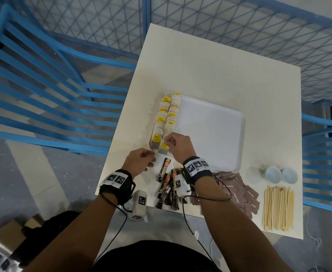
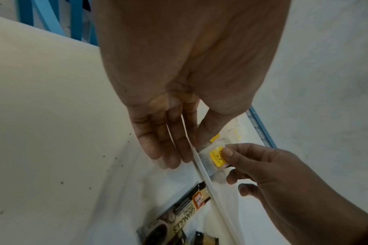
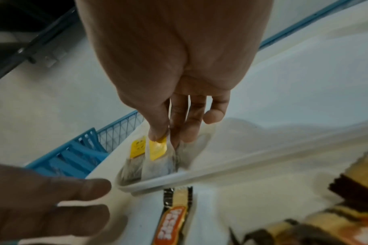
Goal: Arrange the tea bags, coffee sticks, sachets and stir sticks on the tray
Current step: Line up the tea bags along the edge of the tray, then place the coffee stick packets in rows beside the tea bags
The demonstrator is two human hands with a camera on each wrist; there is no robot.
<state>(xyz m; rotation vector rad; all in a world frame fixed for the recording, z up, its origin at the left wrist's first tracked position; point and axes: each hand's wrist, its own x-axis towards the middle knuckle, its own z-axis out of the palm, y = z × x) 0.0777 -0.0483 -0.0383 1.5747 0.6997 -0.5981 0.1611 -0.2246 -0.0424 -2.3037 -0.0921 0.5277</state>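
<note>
Two rows of tea bags point(image 1: 166, 116) line the tray's point(image 1: 210, 134) nine-o'clock edge. My right hand point(image 1: 177, 147) pinches the last tea bag's yellow tag point(image 3: 157, 150), seating it; my left hand point(image 1: 139, 162) hovers loosely curled, holding nothing. Coffee sticks point(image 1: 168, 186) at six o'clock look next.

White square tabletop point(image 1: 220, 61); blue slatted chair point(image 1: 43, 91) at 9 o'clock, another point(image 1: 324, 154) at 3, blue wire-mesh fence point(image 1: 239, 20) at 12, grey floor point(image 1: 9, 163).
</note>
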